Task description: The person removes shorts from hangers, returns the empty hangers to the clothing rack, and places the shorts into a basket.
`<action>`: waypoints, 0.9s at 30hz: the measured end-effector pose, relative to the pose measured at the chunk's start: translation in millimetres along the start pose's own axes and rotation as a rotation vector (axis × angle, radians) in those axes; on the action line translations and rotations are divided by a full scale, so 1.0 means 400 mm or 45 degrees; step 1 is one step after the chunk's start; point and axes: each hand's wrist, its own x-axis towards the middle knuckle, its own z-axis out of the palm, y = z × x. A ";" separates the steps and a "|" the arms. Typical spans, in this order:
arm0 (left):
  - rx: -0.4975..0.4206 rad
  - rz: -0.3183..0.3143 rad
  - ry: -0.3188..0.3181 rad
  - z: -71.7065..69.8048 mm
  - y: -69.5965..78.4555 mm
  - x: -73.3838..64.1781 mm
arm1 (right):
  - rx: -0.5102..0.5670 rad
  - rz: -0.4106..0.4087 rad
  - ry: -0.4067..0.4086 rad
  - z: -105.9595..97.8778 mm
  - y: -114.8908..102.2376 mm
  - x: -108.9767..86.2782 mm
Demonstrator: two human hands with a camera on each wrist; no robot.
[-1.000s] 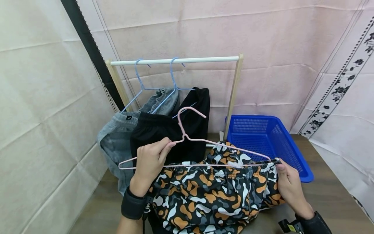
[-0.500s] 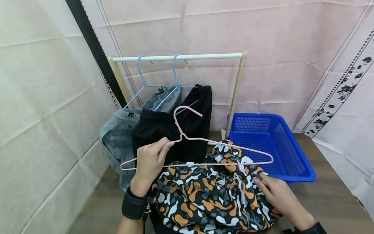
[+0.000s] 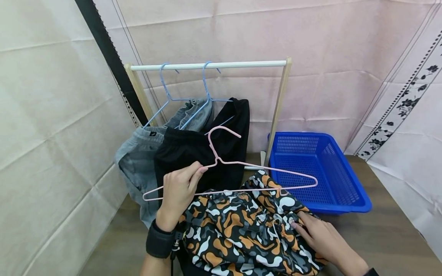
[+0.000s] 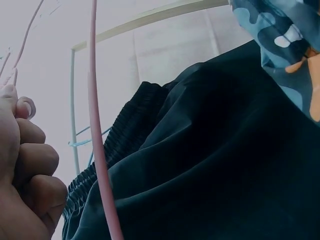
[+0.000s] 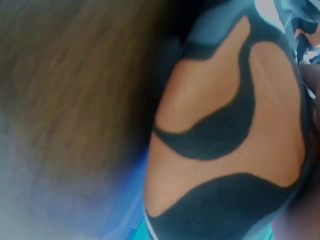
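My left hand (image 3: 178, 190) pinches the upper left arm of a pink hanger (image 3: 272, 167), whose hook points up. In the left wrist view, that hand's fingers (image 4: 37, 155) are curled and a bar of the pink hanger (image 4: 97, 145) runs past them. Patterned shorts (image 3: 235, 237) in black, orange, white and grey hang below, with the hanger's bottom bar overlapping their waist opening. The hanger's right end stands outside the shorts. My right hand (image 3: 324, 237) grips the shorts' waistband at the right, thumb on the outside. Close up, the shorts' fabric (image 5: 225, 150) fills much of the right wrist view.
Behind stands a rack (image 3: 241, 64) carrying two blue hangers (image 3: 204, 82), with grey-blue denim shorts (image 3: 138, 153) and black shorts (image 3: 186, 147) on them. A blue plastic basket (image 3: 348, 184) sits on the wooden table (image 3: 383, 214) at the right. Cloth walls enclose the table.
My right hand has moved left and down with the waistband, off the hanger's right end, which now shows bare. The left hand keeps its hold on the hanger almost in place.
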 end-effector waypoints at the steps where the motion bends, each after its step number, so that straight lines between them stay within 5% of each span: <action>1: 0.006 -0.001 -0.005 0.000 -0.001 0.000 | 0.010 0.023 0.009 -0.001 -0.004 -0.002; 4: 0.028 -0.009 -0.016 0.001 -0.003 -0.005 | 0.037 0.050 0.056 -0.006 -0.017 -0.006; 8: 0.041 -0.016 -0.019 0.001 -0.005 -0.012 | -0.018 -0.045 0.168 -0.015 -0.034 -0.018; 16: 0.017 -0.018 -0.009 0.002 -0.007 -0.010 | 0.034 -0.230 0.573 -0.091 -0.055 -0.018; 22: 0.035 -0.020 -0.024 0.003 -0.009 -0.011 | 0.156 -0.323 0.794 -0.162 -0.054 0.024; 27: 0.044 -0.020 -0.025 0.002 -0.008 -0.021 | 0.285 -0.273 0.857 -0.195 -0.062 0.087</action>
